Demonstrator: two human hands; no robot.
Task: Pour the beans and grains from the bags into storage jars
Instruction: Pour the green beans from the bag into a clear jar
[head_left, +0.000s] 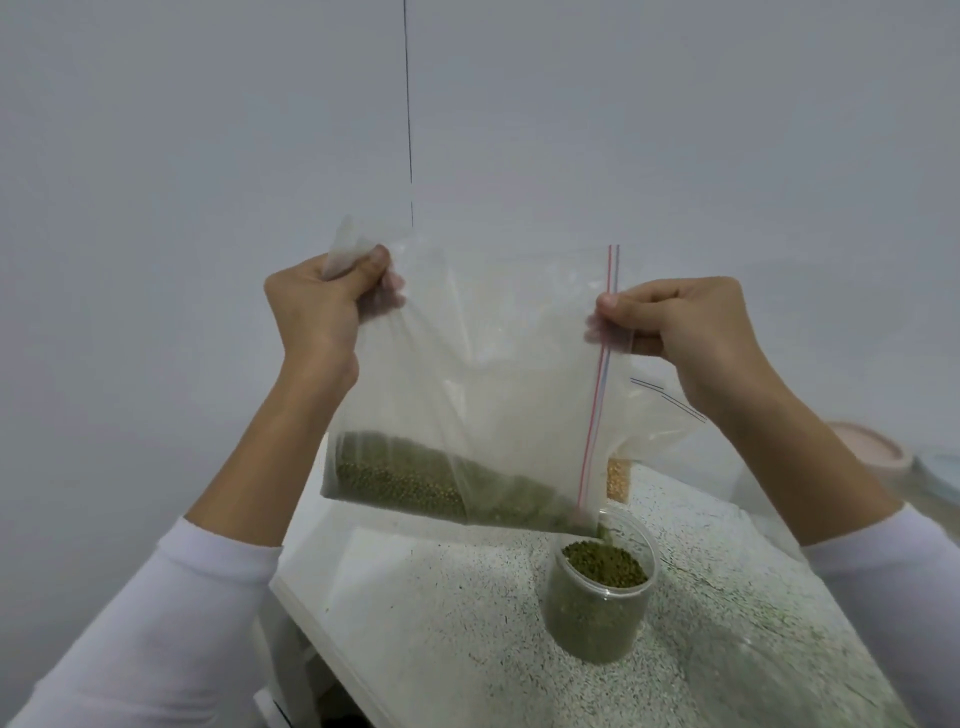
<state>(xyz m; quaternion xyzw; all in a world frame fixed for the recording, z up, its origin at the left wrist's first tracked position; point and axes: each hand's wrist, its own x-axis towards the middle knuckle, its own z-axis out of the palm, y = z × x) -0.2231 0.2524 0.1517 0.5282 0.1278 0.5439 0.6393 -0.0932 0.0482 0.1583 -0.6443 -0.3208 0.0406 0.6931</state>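
Setting: plain pale wall (571, 104); speckled bench (467, 623) below, its near-left edge running diagonally.

Item 1, bag (493, 364): clear zip bag, held up and tilted, open zip end lowest, over the jar. Our left hand (317, 306) clenches the bunched closed corner; our right hand (691, 317) pinches the zip strip between its fingers (608, 301) and thumb.

Item 2, green beans (400, 475): a band lies along the low side of the bag, sliding towards the mouth.

Item 3, jar (597, 597): clear, upright on the bench, nearly full, beans heaped near the rim.

Item 4, second jar (619, 478): behind the bag, holding pale grain. Pink dish (878, 447) at far right.

Risk, in our judgement: the beans left look more than the jar can take; continued tilt would overflow it. The limp mouth could shift and scatter beans.

Room: open bench lies right of the jar; the left edge is near, so spills may roll off.
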